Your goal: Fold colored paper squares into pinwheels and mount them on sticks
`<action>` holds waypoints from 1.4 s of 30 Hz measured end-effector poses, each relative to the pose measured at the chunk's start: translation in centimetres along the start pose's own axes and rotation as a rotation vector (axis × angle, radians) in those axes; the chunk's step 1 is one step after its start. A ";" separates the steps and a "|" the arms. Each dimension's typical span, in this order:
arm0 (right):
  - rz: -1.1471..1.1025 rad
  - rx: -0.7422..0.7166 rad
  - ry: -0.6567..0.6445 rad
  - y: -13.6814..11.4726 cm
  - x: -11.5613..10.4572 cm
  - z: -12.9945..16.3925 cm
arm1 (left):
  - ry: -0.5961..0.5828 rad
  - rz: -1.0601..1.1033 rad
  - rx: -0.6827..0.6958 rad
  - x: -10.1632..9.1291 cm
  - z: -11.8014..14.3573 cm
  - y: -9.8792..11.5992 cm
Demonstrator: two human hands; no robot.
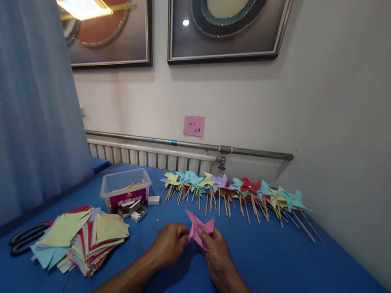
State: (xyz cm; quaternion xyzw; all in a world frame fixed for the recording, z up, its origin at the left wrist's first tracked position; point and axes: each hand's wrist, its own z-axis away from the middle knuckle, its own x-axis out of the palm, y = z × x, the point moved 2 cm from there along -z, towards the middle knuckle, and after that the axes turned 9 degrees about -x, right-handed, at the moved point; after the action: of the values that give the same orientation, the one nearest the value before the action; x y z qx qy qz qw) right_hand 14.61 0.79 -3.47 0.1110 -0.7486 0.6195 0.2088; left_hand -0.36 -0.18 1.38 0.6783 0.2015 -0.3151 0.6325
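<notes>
Both forearms are reaching forward over the blue table (274, 264); I'm pinching the pink paper pinwheel (198, 229) between my left hand (169, 244) and right hand (217, 252), just above the cloth

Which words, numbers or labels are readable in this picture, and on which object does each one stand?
Pink note on the wall: handwritten, perhaps "252" plus further marks, too small to be sure.
Magenta label on the clear plastic box: printed text, too blurred to read.
Nothing else carries writing.
</notes>
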 end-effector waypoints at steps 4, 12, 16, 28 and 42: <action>-0.032 0.040 0.011 0.0 0.1 0.0 | -0.003 0.005 -0.014 0.0 0.1 0.0; -0.059 0.054 0.000 0.2 0.0 0.0 | 0.001 -0.009 -0.025 -0.1 0.1 0.1; -0.051 0.054 -0.012 0.3 -0.1 -0.1 | -0.003 -0.004 -0.012 0.0 0.0 0.0; -0.058 0.051 -0.003 0.1 -0.1 0.0 | -0.008 0.000 -0.012 0.1 0.0 -0.1; -0.047 0.031 -0.005 -0.1 0.3 0.1 | 0.062 -0.164 0.009 0.1 0.4 0.3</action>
State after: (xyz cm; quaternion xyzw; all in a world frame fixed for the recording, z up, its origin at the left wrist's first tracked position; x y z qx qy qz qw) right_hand 14.37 0.65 -3.27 0.1336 -0.7365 0.6257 0.2196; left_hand -0.15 -0.67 1.54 0.6716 0.2745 -0.3457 0.5951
